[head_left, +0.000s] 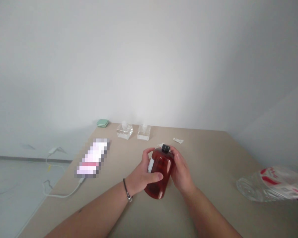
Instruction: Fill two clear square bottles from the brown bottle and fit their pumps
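Observation:
A dark red-brown bottle [161,172] with a black cap and a white label is held tilted above the beige table [213,158]. My left hand [141,175] is wrapped round its left side, thumb across the front. On the other side, my right hand [181,172] grips the bottle with its fingers near the neck. A dark band sits on my left wrist.
Two small clear containers [124,130] [144,132] stand at the table's far edge, a green case [102,123] beside them. A blurred-out flat object [92,158] with a white cable lies left. A small white piece [178,140] lies behind the bottle. A crinkled plastic bag [273,183] sits right.

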The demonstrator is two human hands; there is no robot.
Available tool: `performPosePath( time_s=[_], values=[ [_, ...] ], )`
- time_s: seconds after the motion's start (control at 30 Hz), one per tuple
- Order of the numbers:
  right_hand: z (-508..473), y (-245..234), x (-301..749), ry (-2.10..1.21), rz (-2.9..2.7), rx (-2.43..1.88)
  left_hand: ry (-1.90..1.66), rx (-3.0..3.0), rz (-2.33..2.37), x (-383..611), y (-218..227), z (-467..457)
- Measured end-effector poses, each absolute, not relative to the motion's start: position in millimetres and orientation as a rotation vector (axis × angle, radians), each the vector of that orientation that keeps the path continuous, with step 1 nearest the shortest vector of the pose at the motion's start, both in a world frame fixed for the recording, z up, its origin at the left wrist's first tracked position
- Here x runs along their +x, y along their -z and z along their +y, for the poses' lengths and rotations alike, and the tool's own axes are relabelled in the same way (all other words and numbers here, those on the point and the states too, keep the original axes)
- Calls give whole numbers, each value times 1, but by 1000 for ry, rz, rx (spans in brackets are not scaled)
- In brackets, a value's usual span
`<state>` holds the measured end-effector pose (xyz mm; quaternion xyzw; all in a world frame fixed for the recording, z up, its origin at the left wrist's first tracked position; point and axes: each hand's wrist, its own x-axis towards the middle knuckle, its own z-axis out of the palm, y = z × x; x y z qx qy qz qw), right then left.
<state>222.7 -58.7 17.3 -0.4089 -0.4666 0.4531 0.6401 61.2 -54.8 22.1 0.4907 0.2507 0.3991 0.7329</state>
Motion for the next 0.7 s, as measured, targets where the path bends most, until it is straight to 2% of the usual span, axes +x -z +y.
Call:
performPosePath(
  time_s=[0.23, 0.33, 0.53, 0.7],
  values=[
    [-56, -26, 217, -1196, -1044, -1014, -728, 665, 326, 58, -22, -49],
    [-53, -23, 213, -1240, -990, -1030, -805, 617, 360, 60, -23, -46],
    [-60, -3, 215, -968, -1173, -1037, -965, 571, 388, 67, -25, -48],
    [-74, -15, 217, -616, -1667, -974, -981, 476, 419, 65, -27, -44]
  ],
)
